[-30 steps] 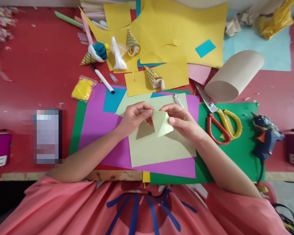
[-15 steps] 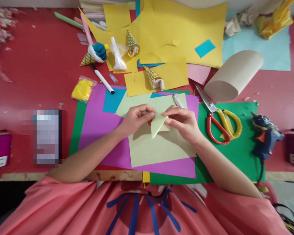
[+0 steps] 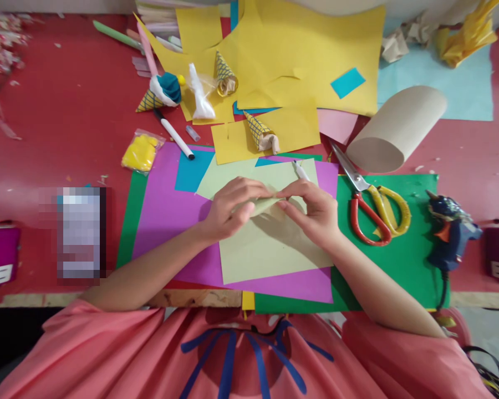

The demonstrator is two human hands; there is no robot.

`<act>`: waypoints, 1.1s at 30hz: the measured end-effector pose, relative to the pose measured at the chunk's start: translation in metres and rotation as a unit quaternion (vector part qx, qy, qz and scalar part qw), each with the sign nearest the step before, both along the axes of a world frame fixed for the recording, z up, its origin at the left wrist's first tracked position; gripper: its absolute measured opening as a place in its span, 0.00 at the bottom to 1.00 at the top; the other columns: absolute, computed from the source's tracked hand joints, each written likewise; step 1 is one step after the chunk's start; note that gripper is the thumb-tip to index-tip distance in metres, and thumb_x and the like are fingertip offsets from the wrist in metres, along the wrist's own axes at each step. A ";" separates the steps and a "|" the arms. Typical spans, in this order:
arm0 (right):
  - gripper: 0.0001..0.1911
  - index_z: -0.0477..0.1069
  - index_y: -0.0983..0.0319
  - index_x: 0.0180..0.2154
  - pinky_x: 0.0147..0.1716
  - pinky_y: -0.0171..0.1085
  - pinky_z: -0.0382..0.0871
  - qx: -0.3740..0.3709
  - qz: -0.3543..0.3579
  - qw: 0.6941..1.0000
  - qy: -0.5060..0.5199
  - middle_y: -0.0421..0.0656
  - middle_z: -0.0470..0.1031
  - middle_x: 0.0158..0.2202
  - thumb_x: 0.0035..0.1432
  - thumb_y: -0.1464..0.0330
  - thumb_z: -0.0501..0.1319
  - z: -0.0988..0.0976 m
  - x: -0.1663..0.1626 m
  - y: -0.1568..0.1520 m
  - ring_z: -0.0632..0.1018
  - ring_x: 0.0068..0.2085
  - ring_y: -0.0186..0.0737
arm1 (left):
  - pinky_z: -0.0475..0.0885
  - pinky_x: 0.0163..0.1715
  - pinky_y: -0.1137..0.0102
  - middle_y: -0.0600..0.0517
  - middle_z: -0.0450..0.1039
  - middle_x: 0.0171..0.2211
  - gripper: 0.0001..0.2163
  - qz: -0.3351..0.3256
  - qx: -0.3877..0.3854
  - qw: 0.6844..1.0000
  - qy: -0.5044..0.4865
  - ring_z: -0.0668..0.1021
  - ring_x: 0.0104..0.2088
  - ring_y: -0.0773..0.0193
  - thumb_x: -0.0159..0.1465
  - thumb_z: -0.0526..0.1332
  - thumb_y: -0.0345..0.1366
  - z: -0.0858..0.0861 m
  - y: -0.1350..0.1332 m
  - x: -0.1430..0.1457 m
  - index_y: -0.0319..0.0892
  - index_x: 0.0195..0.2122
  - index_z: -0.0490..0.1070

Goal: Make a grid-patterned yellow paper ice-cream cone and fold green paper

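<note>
One head-worn camera is looking forward and steeply down here, hovering near above the left hand [image 3: 232, 209] and right hand [image 3: 316, 209], taking in the pink shirt [image 3: 120, 349] nearer than them and the red bench [image 3: 79, 116] beyond.

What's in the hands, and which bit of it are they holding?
A small pale green paper: the left hand holds its left side, the right hand pinches its right end.

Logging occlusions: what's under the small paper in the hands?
A pale green sheet, lying on purple paper. The patch directly beneath the small paper is hidden by it and the left hand.
</note>
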State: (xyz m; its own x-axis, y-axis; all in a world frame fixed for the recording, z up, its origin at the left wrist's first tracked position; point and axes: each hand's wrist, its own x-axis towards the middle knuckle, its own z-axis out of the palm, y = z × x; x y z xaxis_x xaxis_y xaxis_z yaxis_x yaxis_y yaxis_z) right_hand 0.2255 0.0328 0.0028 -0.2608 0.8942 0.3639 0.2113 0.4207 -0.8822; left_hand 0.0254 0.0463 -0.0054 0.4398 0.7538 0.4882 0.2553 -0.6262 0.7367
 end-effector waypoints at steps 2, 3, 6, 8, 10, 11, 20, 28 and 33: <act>0.06 0.73 0.57 0.39 0.37 0.40 0.74 0.031 -0.013 0.999 -0.023 0.39 0.76 0.33 0.58 0.72 0.62 0.000 -0.001 0.000 0.77 0.35 0.36 | 0.75 0.44 0.65 0.45 0.78 0.41 0.14 0.006 0.065 0.998 0.020 0.79 0.43 0.61 0.65 0.57 0.42 0.000 -0.002 0.002 0.41 0.47 0.72; 0.07 0.73 0.57 0.39 0.37 0.40 0.74 0.045 -0.017 0.998 -0.034 0.39 0.76 0.33 0.58 0.72 0.62 0.000 -0.002 -0.001 0.77 0.35 0.36 | 0.76 0.43 0.66 0.46 0.78 0.40 0.14 0.015 0.092 0.995 0.032 0.79 0.42 0.61 0.63 0.61 0.41 -0.001 -0.003 0.003 0.41 0.47 0.72; 0.08 0.71 0.58 0.41 0.37 0.38 0.74 0.054 -0.022 0.997 -0.052 0.40 0.75 0.34 0.58 0.72 0.62 -0.003 -0.005 -0.003 0.77 0.36 0.34 | 0.76 0.42 0.69 0.47 0.80 0.38 0.10 0.042 0.122 0.991 0.045 0.81 0.40 0.63 0.62 0.63 0.32 -0.005 -0.003 0.006 0.41 0.45 0.73; 0.10 0.69 0.58 0.43 0.37 0.37 0.74 0.024 -0.031 0.999 -0.038 0.40 0.74 0.36 0.58 0.72 0.63 -0.005 -0.007 -0.004 0.76 0.36 0.34 | 0.77 0.41 0.70 0.48 0.81 0.38 0.09 0.050 0.112 0.992 0.039 0.81 0.39 0.65 0.63 0.62 0.30 -0.006 -0.002 0.007 0.42 0.44 0.74; 0.10 0.67 0.58 0.43 0.38 0.37 0.74 -0.014 -0.041 0.999 -0.013 0.40 0.73 0.37 0.58 0.71 0.63 -0.007 -0.008 -0.005 0.76 0.37 0.33 | 0.77 0.40 0.71 0.49 0.81 0.38 0.09 0.057 0.105 0.992 0.032 0.82 0.39 0.65 0.63 0.62 0.29 -0.005 -0.001 0.007 0.43 0.44 0.74; 0.09 0.66 0.58 0.41 0.38 0.36 0.74 -0.026 -0.042 0.999 -0.008 0.40 0.73 0.36 0.58 0.70 0.62 -0.008 -0.008 -0.006 0.76 0.37 0.33 | 0.77 0.40 0.71 0.49 0.81 0.37 0.09 0.059 0.104 0.992 0.028 0.82 0.38 0.66 0.62 0.62 0.28 -0.005 -0.001 0.007 0.43 0.43 0.75; 0.03 0.66 0.59 0.34 0.34 0.38 0.71 0.046 -0.030 0.996 -0.076 0.41 0.72 0.31 0.60 0.73 0.56 -0.004 -0.008 -0.005 0.75 0.34 0.36 | 0.77 0.40 0.74 0.51 0.81 0.36 0.09 0.058 0.138 0.988 0.040 0.82 0.37 0.67 0.61 0.63 0.29 -0.004 -0.004 0.008 0.42 0.43 0.74; 0.06 0.66 0.57 0.35 0.32 0.42 0.71 0.127 -0.024 0.979 -0.157 0.43 0.73 0.32 0.58 0.74 0.55 -0.008 -0.010 -0.009 0.75 0.34 0.41 | 0.76 0.36 0.74 0.54 0.81 0.32 0.04 0.064 0.133 0.986 0.077 0.82 0.33 0.68 0.63 0.60 0.32 -0.002 -0.007 0.009 0.45 0.37 0.74; 0.06 0.65 0.57 0.32 0.29 0.41 0.69 0.153 -0.034 0.968 -0.198 0.42 0.73 0.29 0.58 0.74 0.55 -0.010 -0.012 -0.009 0.74 0.31 0.39 | 0.76 0.34 0.74 0.53 0.81 0.32 0.05 0.061 0.142 0.985 0.083 0.82 0.33 0.67 0.62 0.60 0.30 0.000 -0.008 0.010 0.45 0.37 0.73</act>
